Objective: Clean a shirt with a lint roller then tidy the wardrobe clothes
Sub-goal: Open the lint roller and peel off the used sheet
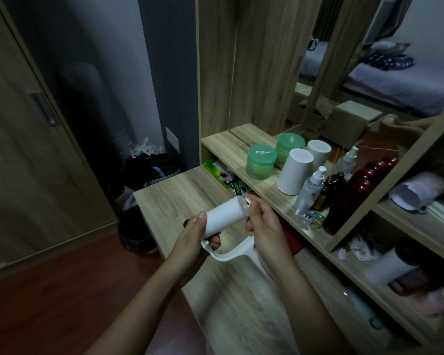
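Observation:
A white lint roller [224, 216] is held over the wooden dresser top [174, 198]. My left hand [194, 243] grips the lower end of its white roll, thumb on top. My right hand [263, 229] holds the curved white handle and pinches at the clear cap on the roll's far end. The handle's curve [232, 254] arcs below between both hands. No shirt is visible.
A wooden shelf [231, 147] carries a green jar [260, 161], a white cylinder [294, 171], spray bottles [312, 189] and dark red bottles [356, 193] before a mirror. The wardrobe door [23, 149] stands left. A black bin [136, 231] and a bag lie on the floor.

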`<move>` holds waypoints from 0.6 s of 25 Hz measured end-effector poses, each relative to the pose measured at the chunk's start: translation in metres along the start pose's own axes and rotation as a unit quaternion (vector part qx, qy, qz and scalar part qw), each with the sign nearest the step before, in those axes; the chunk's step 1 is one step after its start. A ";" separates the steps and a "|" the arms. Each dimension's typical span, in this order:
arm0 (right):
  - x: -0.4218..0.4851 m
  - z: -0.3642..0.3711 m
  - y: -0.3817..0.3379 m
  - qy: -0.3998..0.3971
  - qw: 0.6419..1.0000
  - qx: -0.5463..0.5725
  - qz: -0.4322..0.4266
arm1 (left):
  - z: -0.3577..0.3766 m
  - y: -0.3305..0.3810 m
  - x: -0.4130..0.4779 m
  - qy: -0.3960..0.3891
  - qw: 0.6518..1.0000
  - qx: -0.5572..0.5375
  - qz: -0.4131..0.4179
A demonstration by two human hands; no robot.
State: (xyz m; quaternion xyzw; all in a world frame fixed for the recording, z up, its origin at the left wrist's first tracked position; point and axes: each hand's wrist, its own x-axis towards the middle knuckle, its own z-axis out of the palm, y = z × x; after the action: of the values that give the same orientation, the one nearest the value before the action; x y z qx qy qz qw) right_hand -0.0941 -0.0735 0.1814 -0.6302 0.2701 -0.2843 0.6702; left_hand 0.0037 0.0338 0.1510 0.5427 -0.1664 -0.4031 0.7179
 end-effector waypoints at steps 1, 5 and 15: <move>-0.001 -0.001 -0.001 -0.003 1.000 -0.008 0.004 | 0.002 -0.002 -0.001 -0.005 1.000 -0.020 -0.014; -0.001 -0.011 0.003 0.003 0.999 -0.032 0.021 | 0.006 -0.008 0.000 0.025 0.998 -0.055 -0.034; 0.026 -0.037 0.087 0.187 0.976 0.032 0.108 | -0.004 -0.020 0.020 0.100 0.995 -0.019 -0.012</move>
State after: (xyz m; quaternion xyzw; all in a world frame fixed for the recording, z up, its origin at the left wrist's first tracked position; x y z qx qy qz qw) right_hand -0.0995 -0.1138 0.0924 -0.5111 0.4478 -0.3312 0.6546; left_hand 0.0106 0.0194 0.1272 0.5684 -0.0797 -0.3585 0.7362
